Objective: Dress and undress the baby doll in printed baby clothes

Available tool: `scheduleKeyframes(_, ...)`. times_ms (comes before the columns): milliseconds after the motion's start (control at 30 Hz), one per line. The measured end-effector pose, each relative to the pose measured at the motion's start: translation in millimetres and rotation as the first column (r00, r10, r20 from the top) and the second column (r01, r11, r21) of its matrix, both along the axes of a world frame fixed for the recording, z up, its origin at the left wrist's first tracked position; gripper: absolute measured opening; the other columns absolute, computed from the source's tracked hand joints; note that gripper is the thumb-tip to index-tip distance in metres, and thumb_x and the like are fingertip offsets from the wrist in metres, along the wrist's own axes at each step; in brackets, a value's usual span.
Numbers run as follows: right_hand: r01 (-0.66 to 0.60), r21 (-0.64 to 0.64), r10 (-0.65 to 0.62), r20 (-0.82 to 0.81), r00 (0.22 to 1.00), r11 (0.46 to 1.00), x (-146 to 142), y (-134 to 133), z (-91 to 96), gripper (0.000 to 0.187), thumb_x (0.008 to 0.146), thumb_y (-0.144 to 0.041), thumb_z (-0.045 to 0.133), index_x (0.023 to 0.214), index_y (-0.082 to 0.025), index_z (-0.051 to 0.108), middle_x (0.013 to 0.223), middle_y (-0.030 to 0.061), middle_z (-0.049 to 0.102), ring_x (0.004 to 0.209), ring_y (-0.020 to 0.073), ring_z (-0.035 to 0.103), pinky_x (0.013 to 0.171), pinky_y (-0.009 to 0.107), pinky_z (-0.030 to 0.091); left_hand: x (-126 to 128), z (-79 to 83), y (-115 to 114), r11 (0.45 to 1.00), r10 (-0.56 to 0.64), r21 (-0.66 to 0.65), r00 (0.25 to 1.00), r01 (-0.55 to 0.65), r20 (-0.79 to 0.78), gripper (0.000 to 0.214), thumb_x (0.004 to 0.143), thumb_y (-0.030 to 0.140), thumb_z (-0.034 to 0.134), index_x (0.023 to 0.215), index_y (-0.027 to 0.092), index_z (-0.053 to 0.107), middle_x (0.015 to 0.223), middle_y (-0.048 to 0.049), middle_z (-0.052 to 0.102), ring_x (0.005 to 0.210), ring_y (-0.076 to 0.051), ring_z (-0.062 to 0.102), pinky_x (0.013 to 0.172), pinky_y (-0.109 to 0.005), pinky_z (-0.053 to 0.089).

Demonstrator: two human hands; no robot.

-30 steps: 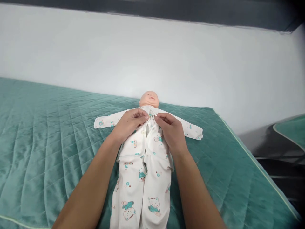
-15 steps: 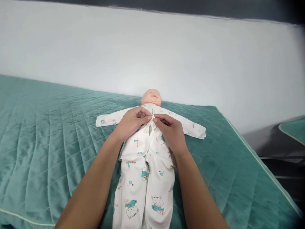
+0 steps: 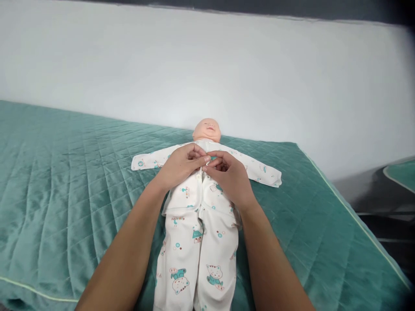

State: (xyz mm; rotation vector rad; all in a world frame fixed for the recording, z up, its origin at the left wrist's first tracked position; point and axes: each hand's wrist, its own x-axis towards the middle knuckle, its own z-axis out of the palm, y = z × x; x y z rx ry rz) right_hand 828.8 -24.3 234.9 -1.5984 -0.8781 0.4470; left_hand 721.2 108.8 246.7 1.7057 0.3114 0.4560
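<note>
A baby doll (image 3: 206,129) lies on its back, dressed in a white printed baby shirt (image 3: 185,193) and matching printed trousers (image 3: 215,250). Its sleeves stretch out to both sides. Over the chest, my left hand (image 3: 184,166) pinches the front edge of the shirt between thumb and fingers. My right hand (image 3: 231,175) meets it there, thumb and fingers closed on the other front edge. The fingertips of both hands almost touch and hide the spot they grip. Below them the shirt's front edges run side by side down to the hem.
A green quilted bedspread (image 3: 81,194) with a pale piped edge lies under the doll. Behind the doll's head rises a white wall (image 3: 207,65). To the right, past the bed's edge, another green cover (image 3: 403,175) and a dark gap show.
My right thumb has shifted slightly down and left, and the right fingers have curled more at the shirt front. My left hand stays nearly in place. The view has tilted very slightly.
</note>
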Motion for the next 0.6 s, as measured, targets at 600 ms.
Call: scheduleKeyframes(600,-0.047,0.065,0.045,0.044,0.998,0.997,-0.9,0.2,-6.2,0.024,0.090,-0.037,0.065,0.109,-0.022,0.065,0.082,-0.0021,0.063,0.067,0.0107,0.048,0.063,0.026,0.039,4.0,-5.3,-0.4,0.985,0.077,-0.156,0.996,-0.070,0.035,0.014,0.077,0.022,0.067,0.089,0.020,0.060,0.069,0.0034,0.057,0.058,-0.008,0.051,0.052,-0.020,0.036)
